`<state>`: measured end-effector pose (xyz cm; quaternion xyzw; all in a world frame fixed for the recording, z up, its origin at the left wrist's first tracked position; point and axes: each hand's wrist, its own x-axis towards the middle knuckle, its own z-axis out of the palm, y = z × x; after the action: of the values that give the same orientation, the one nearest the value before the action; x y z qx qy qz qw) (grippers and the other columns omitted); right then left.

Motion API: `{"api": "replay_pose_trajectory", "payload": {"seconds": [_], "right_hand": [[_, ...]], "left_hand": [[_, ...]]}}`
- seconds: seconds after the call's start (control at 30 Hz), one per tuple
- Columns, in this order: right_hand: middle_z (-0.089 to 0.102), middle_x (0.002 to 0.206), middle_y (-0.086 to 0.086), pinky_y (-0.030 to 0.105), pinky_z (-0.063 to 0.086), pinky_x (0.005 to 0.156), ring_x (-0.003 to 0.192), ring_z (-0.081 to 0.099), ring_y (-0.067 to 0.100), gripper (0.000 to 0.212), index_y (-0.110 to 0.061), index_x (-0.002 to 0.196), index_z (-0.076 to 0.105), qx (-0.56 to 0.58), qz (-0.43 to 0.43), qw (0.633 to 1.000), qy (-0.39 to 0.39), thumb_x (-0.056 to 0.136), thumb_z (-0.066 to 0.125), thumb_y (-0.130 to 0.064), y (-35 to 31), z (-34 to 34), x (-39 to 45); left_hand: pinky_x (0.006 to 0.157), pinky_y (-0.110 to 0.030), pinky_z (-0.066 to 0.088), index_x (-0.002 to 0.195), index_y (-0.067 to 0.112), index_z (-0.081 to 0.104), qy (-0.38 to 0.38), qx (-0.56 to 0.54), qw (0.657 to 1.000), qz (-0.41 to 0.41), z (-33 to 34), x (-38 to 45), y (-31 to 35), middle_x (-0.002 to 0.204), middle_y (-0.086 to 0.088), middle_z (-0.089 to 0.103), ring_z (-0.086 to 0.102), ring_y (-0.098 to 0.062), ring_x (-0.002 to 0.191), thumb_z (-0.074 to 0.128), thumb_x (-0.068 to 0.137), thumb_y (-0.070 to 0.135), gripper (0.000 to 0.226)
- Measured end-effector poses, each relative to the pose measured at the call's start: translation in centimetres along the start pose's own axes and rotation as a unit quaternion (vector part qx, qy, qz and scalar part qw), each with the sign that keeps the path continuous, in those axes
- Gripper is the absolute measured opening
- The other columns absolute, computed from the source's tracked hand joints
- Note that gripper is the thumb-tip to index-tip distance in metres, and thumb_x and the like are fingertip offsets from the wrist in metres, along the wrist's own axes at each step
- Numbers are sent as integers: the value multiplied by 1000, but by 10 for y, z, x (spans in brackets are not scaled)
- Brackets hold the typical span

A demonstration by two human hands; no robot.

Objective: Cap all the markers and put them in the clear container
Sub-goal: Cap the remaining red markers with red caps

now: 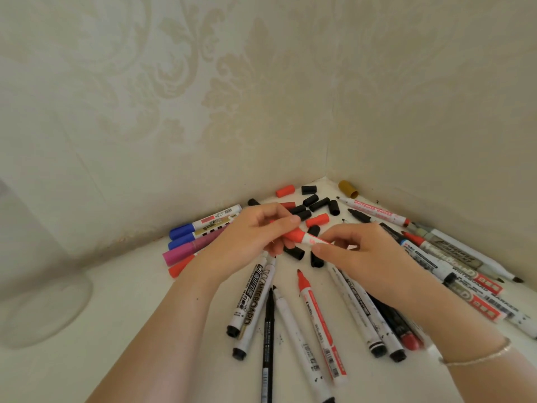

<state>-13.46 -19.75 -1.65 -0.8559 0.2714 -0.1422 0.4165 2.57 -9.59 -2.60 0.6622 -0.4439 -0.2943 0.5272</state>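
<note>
Together the left hand (255, 231) and right hand (357, 251) pinch one red marker (305, 238), its cap seemingly going on. Capped markers (189, 242) lie left; many uncapped markers (316, 321) and loose caps (316, 203) remain. No marker appears to be in the clear container (43, 286), far left on the white surface (151, 330), in a wallpapered corner.

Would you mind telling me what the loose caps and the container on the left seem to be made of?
Loose black caps: probably hard plastic, smooth, slightly glossy, with soft highlights. Gold cap: likely plastic too, a metallic-looking finish. Clear container: transparent, since the wall shows through; glass or plastic, I cannot tell.
</note>
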Motion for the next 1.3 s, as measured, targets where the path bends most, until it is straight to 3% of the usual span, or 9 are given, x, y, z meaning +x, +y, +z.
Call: {"api": "replay_pose_trajectory", "payload": {"seconds": [0.13,0.27,0.43,0.53,0.67,0.83,0.93,1.17,1.3], "right_hand": [[57,69,-7,18,36,57,54,43,1,13,-35,84,69,-4,2,1000,0,87,59,-43,1,-6,-1],[53,69,-3,14,36,50,52,42,5,7,-28,84,62,-45,24,999,-12,86,63,-34,1,-3,-1],[52,80,-6,19,45,53,58,49,6,27,-25,86,40,-112,104,986,-72,86,64,-39,-2,16,-8],[54,86,-7,26,51,60,71,59,11,34,-25,98,37,-192,67,976,-79,84,63,-42,-8,33,-16],[49,80,-7,21,36,49,68,52,13,32,-24,96,31,-264,15,963,-57,86,59,-36,-11,38,-18],[57,76,-3,13,44,43,54,57,10,30,-25,87,38,-69,41,997,3,82,67,-28,-13,26,-8],[66,88,6,23,56,54,58,69,13,26,-17,89,46,66,44,996,27,81,69,-22,-14,21,-6],[69,84,-3,26,54,57,49,63,5,26,-19,94,50,93,23,993,74,82,70,-31,-11,18,-2],[70,80,-6,20,51,49,49,62,5,28,-24,88,51,115,5,989,96,78,75,-34,-10,18,-1]], "left_hand": [[58,-20,45,81,10,61,37,-63,997,-8,-18,-1,-4,69,-3,62,50,-11,57,53,95,15,17],[64,-22,48,86,10,61,94,-29,995,-16,-15,4,-4,71,2,64,55,-7,59,55,95,16,13],[64,-20,49,92,10,62,177,-31,983,-30,-16,9,-12,73,-2,65,58,-2,60,61,92,16,6],[64,-16,51,97,8,65,187,-31,981,-34,-16,9,-12,76,-3,66,60,-4,65,67,88,14,11],[71,-19,52,97,9,68,162,-46,985,-46,-14,8,-13,74,5,67,61,-6,73,68,86,11,11],[66,-18,53,98,10,65,117,-83,988,-62,-9,6,-8,83,-3,69,65,-7,69,60,92,10,7],[63,-21,56,103,8,56,104,-125,984,-70,-7,4,-4,76,-1,72,71,-14,69,64,90,14,17],[61,-23,54,99,8,51,76,-144,983,-81,-7,0,2,78,-3,74,72,-19,72,65,89,19,20],[64,-24,53,96,12,53,49,-115,988,-90,-5,-2,4,83,-7,75,72,-18,71,67,87,22,19]]}}
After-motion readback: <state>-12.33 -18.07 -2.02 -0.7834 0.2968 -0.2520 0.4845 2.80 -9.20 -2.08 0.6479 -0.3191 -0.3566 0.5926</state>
